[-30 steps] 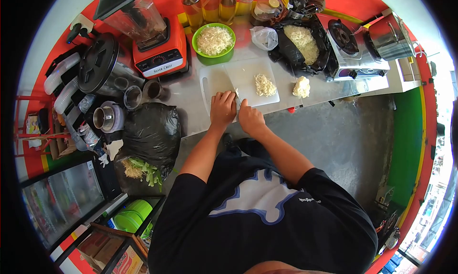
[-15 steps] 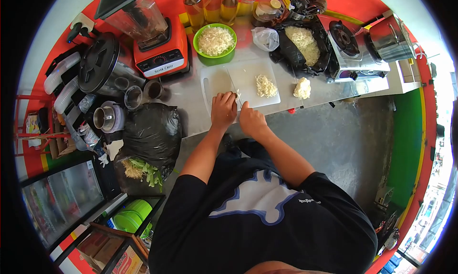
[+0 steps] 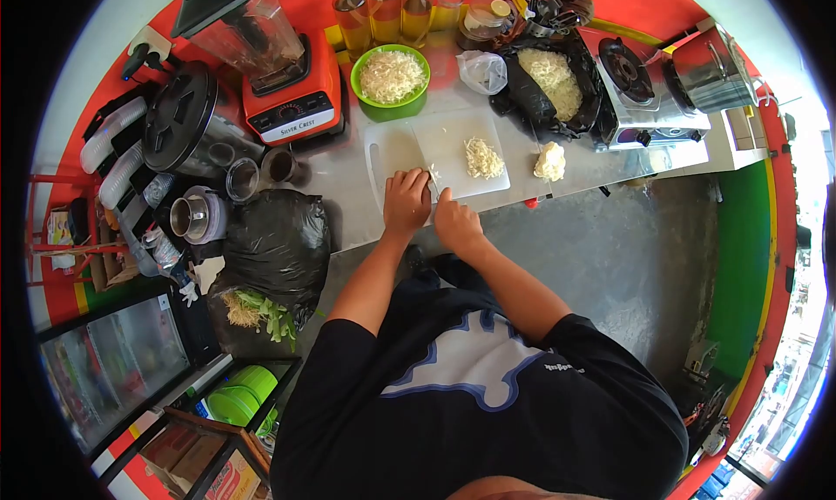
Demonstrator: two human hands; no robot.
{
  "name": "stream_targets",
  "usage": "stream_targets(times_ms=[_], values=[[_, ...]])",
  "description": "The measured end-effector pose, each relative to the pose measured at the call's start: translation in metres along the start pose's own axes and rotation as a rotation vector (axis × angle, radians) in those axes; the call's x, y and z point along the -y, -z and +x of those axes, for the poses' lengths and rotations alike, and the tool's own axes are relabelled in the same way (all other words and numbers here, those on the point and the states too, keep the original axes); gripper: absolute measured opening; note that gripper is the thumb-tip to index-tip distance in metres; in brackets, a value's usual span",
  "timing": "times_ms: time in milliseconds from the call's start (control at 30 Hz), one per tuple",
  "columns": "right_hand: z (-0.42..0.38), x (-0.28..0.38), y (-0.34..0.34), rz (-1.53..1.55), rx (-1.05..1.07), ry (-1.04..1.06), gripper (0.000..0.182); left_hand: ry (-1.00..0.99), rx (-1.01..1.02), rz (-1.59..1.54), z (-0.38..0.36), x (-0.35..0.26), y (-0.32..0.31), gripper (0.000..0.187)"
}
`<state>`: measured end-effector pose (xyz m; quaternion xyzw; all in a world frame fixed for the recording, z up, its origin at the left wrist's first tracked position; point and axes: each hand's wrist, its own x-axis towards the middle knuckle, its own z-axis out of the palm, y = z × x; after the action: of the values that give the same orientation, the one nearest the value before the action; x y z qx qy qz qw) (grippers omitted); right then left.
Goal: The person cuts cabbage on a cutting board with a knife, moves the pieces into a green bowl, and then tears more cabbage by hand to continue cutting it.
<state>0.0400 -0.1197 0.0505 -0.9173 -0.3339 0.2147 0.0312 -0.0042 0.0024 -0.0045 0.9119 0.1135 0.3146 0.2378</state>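
Observation:
On the white cutting board, my left hand rests with its fingers bent and pressed together near the front edge. Whatever lies beneath those fingers is hidden, though small white shreds show at their tips. Just to the right, my right hand is closed round the handle of a knife, its narrow blade close beside my left fingertips. A pile of pale shreds sits on the board's right part. Off the board, a pale, lumpy clump lies on the metal table.
Behind the board stand a green bowl heaped with shreds, a red blender and oil bottles. A black bag of pale shreds lies beside the stove. Another black bag bulges at the left.
The view has shifted very slightly. My right hand and the knife have moved a little toward my body, while my left hand stays nearly in place on the board.

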Motion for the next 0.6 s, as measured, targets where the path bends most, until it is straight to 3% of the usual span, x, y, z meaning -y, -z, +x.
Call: stream_targets(times_ms=[300, 467, 600], values=[[-0.003, 0.000, 0.009, -0.002, -0.040, 0.047, 0.025, 0.019, 0.088, 0.019, -0.001, 0.001, 0.001, 0.018], [0.002, 0.005, -0.004, 0.143, 0.026, -0.079, 0.025, 0.010, 0.021, 0.007, 0.000, 0.002, -0.001, 0.017], [0.010, 0.003, 0.007, 0.170, 0.034, -0.053, 0.023, 0.034, 0.057, 0.031, -0.001, 0.002, -0.001, 0.015]])
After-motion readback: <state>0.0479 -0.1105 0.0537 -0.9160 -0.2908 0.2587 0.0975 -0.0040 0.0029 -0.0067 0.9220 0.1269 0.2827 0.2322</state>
